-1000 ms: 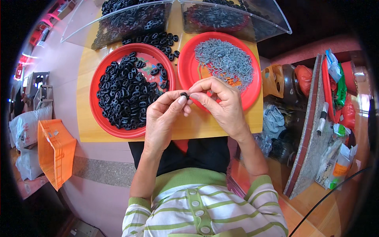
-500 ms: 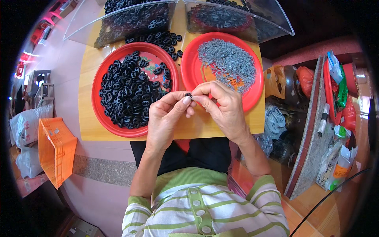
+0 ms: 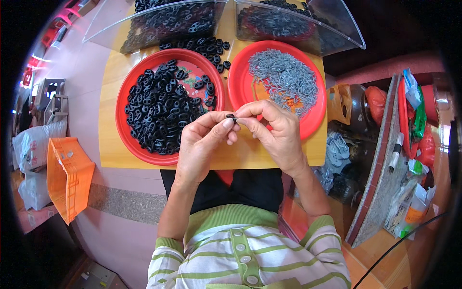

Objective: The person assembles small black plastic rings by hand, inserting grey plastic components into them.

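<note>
Between the thumb and forefinger of my left hand [image 3: 204,136] is a small black plastic piece [image 3: 231,116]. My right hand [image 3: 274,130] is closed in a pinch against that piece's right side; what its fingertips hold, if anything, is hidden. Both hands are over the table's near edge. Beyond my left hand, a red round tray [image 3: 123,139] bears a heap of black two-holed oval plastic pieces [image 3: 156,108]. A second red tray [image 3: 236,86], beyond my right hand, carries many thin grey rod-like pieces [image 3: 284,74], too small to tell more exactly.
Two clear plastic bins [image 3: 178,21] with more black pieces stand at the table's [image 3: 108,96] far side, and loose black pieces [image 3: 207,45] lie before them. An orange crate [image 3: 70,178] stands on the floor at left. Bags and jars [image 3: 358,103] fill a shelf at right.
The table and trays have shifted slightly to the right in the picture. Both hands keep their pinch at the black piece, almost unmoved.
</note>
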{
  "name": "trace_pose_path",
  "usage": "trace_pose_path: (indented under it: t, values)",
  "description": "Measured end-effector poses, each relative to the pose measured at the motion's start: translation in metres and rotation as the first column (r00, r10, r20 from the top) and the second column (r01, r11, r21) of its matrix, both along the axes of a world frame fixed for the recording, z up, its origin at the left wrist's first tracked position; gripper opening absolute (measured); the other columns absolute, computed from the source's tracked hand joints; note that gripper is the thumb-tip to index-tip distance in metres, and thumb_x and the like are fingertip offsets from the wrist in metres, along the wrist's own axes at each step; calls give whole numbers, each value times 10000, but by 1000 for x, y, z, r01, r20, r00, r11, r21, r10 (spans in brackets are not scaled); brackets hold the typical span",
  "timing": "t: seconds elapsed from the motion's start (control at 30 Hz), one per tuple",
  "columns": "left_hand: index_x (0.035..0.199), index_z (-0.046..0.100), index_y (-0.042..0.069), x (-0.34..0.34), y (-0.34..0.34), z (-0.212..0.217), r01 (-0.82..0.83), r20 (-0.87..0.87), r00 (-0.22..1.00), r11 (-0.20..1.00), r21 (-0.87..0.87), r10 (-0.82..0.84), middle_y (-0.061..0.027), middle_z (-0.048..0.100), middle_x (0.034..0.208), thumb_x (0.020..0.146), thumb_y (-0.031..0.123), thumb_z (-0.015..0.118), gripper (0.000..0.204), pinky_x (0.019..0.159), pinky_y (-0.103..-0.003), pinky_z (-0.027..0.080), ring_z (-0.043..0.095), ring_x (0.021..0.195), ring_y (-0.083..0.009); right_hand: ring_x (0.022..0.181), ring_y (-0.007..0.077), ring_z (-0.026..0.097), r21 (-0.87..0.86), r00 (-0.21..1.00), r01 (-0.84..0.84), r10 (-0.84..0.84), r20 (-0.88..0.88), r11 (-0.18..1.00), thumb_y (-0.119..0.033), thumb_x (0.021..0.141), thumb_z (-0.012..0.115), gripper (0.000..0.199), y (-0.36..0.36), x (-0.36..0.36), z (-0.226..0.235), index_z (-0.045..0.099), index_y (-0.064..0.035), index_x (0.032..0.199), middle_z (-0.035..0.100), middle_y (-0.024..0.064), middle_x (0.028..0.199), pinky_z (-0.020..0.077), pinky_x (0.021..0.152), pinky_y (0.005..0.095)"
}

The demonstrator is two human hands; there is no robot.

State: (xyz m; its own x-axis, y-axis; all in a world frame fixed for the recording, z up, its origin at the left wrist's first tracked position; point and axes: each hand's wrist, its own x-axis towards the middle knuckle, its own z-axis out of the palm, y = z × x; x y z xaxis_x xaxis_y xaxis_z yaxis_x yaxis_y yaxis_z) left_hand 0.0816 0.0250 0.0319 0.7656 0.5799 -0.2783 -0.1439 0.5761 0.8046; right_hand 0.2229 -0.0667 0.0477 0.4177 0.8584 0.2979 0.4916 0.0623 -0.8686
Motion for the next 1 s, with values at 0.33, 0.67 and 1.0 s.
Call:
trace_pose_path:
  t: [0.33, 0.67, 1.0]
  values:
    - [1036, 619, -43, -20, 1, -8, -135, 21, 991, 987, 92, 133, -58, 644, 884, 920, 67, 564, 169, 702, -208, 475, 583, 744, -78, 730, 172, 642, -122, 960, -118, 82, -267, 985, -59, 810, 668, 68, 21, -9, 6, 645, -23, 863, 649, 73, 789, 491, 652, 288]
    - [1048, 630, -23, -25, -3, -15, -196, -1, 979, 950, 244, 202, -22, 635, 883, 923, 53, 563, 161, 713, -194, 476, 581, 757, -61, 856, 208, 571, -123, 738, -29, 104, 667, 992, -155, 742, 691, 121, 97, 5, -15, 670, -96, 845, 592, 24, 847, 507, 647, 334]
    - [1058, 624, -30, -26, 0, -16, -219, 24, 976, 955, 202, 218, -41, 643, 896, 924, 59, 561, 173, 725, -200, 483, 591, 769, -70, 868, 198, 577, -16, 772, -115, 100, 627, 993, -118, 753, 665, 104, 99, -4, -13, 672, -58, 837, 604, 63, 864, 512, 574, 307]
